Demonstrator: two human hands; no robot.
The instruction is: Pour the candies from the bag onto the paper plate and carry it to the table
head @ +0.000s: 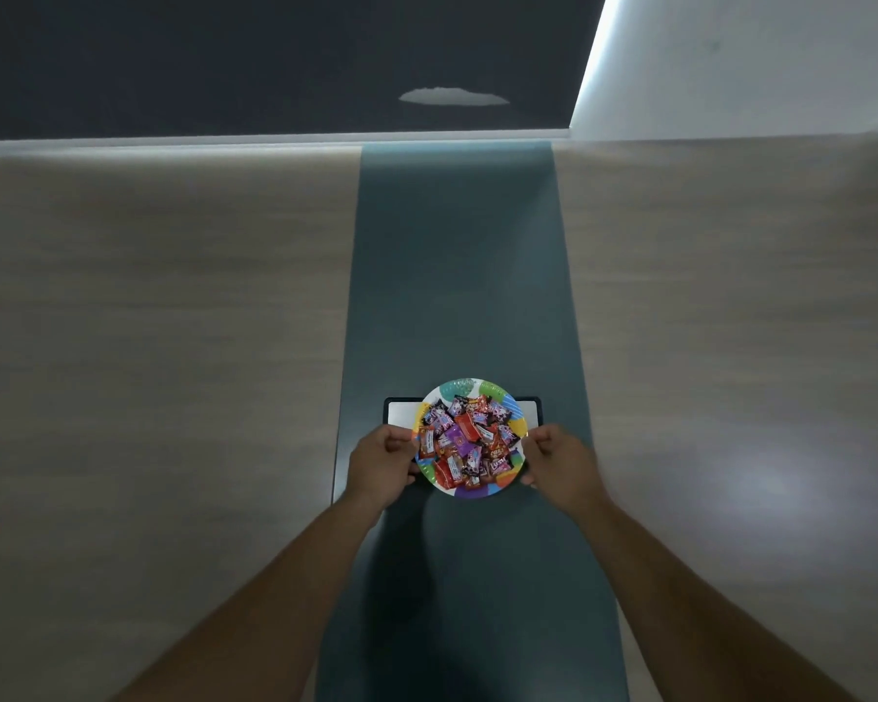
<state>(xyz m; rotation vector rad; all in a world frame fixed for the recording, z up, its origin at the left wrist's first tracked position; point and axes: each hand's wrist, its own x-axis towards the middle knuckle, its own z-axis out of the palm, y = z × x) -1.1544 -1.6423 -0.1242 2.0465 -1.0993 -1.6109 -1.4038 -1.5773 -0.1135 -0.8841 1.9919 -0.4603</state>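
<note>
A round paper plate (pixel 465 388) with a multicoloured rim holds a heap of wrapped candies (pixel 470 438). It is over a flat white tray with a dark border (pixel 400 411). My left hand (pixel 380 461) pinches the plate's left rim. My right hand (pixel 558 461) pinches its right rim. Both forearms reach in from the bottom of the view. Whether the plate rests on the tray or hangs just above it I cannot tell. No candy bag is in view.
A teal runner (pixel 457 255) lies down the middle of a long light wooden table (pixel 173 321). The tray lies on the runner. Beyond the table's far edge is dark floor (pixel 275 58) and a white wall (pixel 756 63) at the right.
</note>
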